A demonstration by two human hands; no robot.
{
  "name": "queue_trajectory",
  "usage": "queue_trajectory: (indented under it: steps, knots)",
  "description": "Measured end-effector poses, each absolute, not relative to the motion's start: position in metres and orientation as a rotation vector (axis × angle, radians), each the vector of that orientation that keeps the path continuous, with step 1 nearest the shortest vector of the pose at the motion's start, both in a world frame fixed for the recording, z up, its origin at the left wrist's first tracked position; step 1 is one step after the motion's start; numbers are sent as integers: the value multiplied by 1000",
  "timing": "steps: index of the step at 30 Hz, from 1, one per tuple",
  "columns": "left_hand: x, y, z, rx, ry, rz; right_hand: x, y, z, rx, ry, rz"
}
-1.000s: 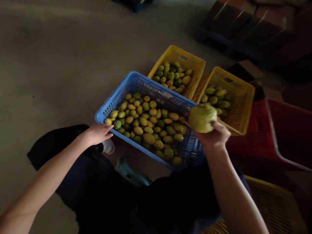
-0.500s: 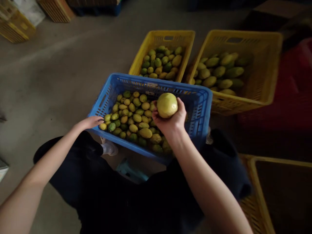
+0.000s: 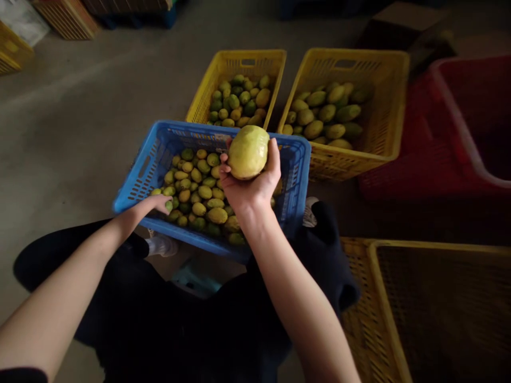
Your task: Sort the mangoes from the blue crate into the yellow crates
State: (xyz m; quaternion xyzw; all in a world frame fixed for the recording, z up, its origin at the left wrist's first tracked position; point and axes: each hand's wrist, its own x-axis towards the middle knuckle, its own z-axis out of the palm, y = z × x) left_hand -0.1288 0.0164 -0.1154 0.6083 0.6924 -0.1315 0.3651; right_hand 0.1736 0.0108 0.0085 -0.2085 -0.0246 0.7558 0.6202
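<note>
A large, glossy yellow-green fruit point(image 3: 249, 152) rests in my right hand point(image 3: 253, 189), the fingers curled round it from below. It is held up over the blue crate point(image 3: 203, 243). Many smaller lemon-like fruits point(image 3: 198, 208), green and yellow, fill the crate's left and middle parts. At the crate's left front corner, my left hand point(image 3: 159, 203) reaches over the rim with its fingers closed on a small green lemon point(image 3: 169, 206). My right forearm hides part of the crate's right side.
Behind the blue crate stand two yellow crates, one on the left point(image 3: 199, 96) and one on the right point(image 3: 393, 106), both holding larger green-yellow fruits. A red bin point(image 3: 447, 106) is at the right. Another yellow crate point(image 3: 375, 276) stands close by my right leg.
My left hand has moved from the rim corner in over the fruits and closed on a small green lemon. My right hand has raised and turned the large fruit. The view has shifted rightward.
</note>
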Motion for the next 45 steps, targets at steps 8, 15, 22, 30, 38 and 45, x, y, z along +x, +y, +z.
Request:
queue_trajectory:
  steps: [8, 15, 22, 30, 38, 45]
  knots:
    - [-84, 36, -23, 1007, 1244, 203, 167, 3, 3, -624, -139, 1876]
    - [-50, 14, 24, 829, 1125, 502, 143, -5, -18, -781, -503, 1876]
    - [-24, 20, 11, 1000, 1355, 387, 145, -1, -37, -1003, -749, 1588]
    - [-26, 19, 47, 1851, 1139, 519, 167, -1, -28, -918, -842, 1505]
    - [-16, 25, 45, 1966, 1086, 767, 169, 0, -28, -1030, -1126, 1191]
    - [-15, 29, 34, 1869, 864, 1016, 165, -7, -14, -1080, -1216, 573]
